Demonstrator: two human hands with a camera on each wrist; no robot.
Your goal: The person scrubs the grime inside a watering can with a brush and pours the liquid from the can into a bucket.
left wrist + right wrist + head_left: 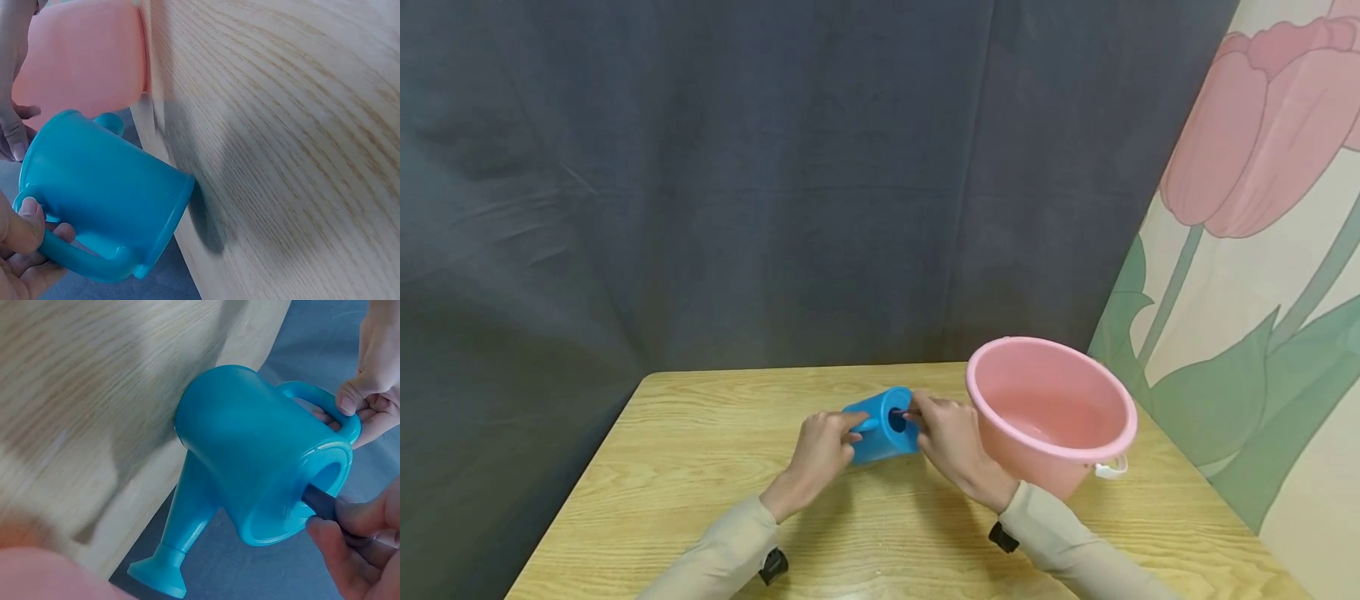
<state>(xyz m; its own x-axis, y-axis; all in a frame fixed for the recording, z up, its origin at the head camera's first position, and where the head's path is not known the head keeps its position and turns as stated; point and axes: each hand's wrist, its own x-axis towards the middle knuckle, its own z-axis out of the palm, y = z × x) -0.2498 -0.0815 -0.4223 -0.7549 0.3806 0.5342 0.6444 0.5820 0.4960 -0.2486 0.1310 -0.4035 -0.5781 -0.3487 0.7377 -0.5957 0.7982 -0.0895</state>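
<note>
A blue watering can [863, 447] is tilted over the table, its top opening turned toward the camera. My left hand [820, 457] grips its handle [315, 394], the thumb lying on top. At the opening, my right hand [953, 443] pinches a dark, slim object [322, 501]; its far end is inside the can, so its kind cannot be told. The spout [187, 515] with its flared head points away from the handle in the right wrist view. The can's base edge is at the tabletop; whether it touches cannot be told.
A pink bucket [1051, 454] with a white handle piece [1111, 469] stands just right of my right hand. Both are on a wooden table [700, 467]. Behind hangs a dark curtain [805, 183]; a wall with painted tulips [1232, 150] rises at the right.
</note>
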